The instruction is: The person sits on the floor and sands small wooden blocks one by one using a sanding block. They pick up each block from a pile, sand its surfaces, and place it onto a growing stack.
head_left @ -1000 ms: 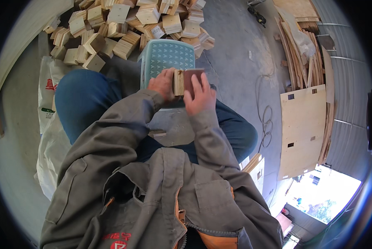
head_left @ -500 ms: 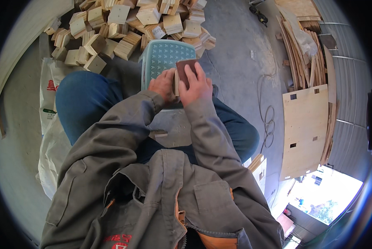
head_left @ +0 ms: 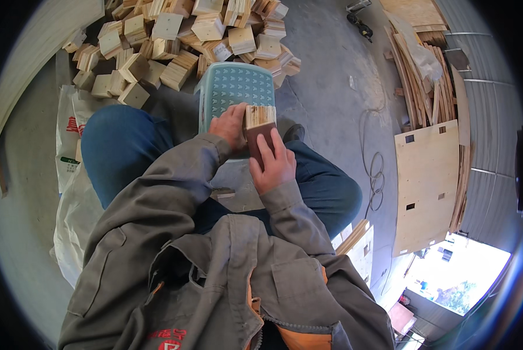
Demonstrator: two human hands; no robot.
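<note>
Over the near right part of a pale teal plastic stool (head_left: 238, 86), my left hand (head_left: 231, 125) grips a layered plywood block (head_left: 261, 115) from its left side. The block's light end face, with a dark streak along it, points away from me. My right hand (head_left: 275, 162) presses a reddish-brown piece of sandpaper (head_left: 254, 140) onto the block with its fingers laid along it. The sandpaper covers much of the block, and its underside is hidden. My left thumb is mostly out of sight.
A heap of similar plywood blocks (head_left: 179, 38) lies on the floor beyond the stool. White plastic sacks (head_left: 72, 192) lie at my left. To the right are a coiled cable (head_left: 377, 181), a plywood panel with square holes (head_left: 427, 186) and stacked boards (head_left: 416, 76).
My right hand has drawn the sandpaper back toward me along the block, uncovering the block's far end. My left hand stays around the block in nearly the same place.
</note>
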